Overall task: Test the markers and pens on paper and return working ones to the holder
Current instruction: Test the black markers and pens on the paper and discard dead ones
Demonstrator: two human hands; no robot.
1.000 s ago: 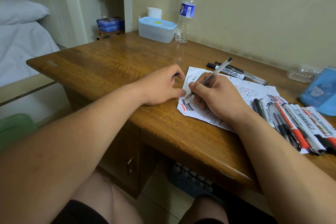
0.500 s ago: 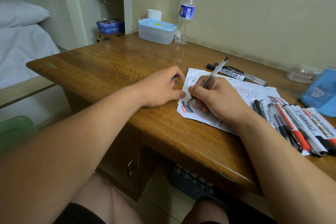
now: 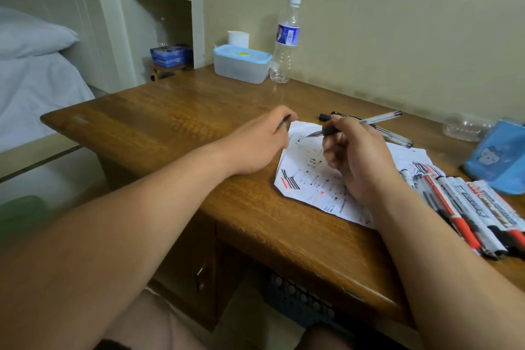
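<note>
Over the far left corner of the paper, a pen is gripped by the right hand, with the fingers curled round its dark grip section. Long axis is nearly level, left to right: tip points left toward the left hand, back end points right and slightly far. Tip looks lifted off the sheet; contact cannot be confirmed. A small dark piece, likely the cap, is pinched in the left hand, which rests on the tabletop just beside the paper's left edge.

Step judged: recapping after a test stroke. To be done well, the cap mouth should be lined up with the pen axis and pushed straight on until seated, tip kept off the fingers. Whether this pen marked cannot be told among the many strokes.

Blue holder is seen at the right edge, well apart from the pen. Markers are laid in a row at near right. More pens are laid just beyond the right hand.
</note>
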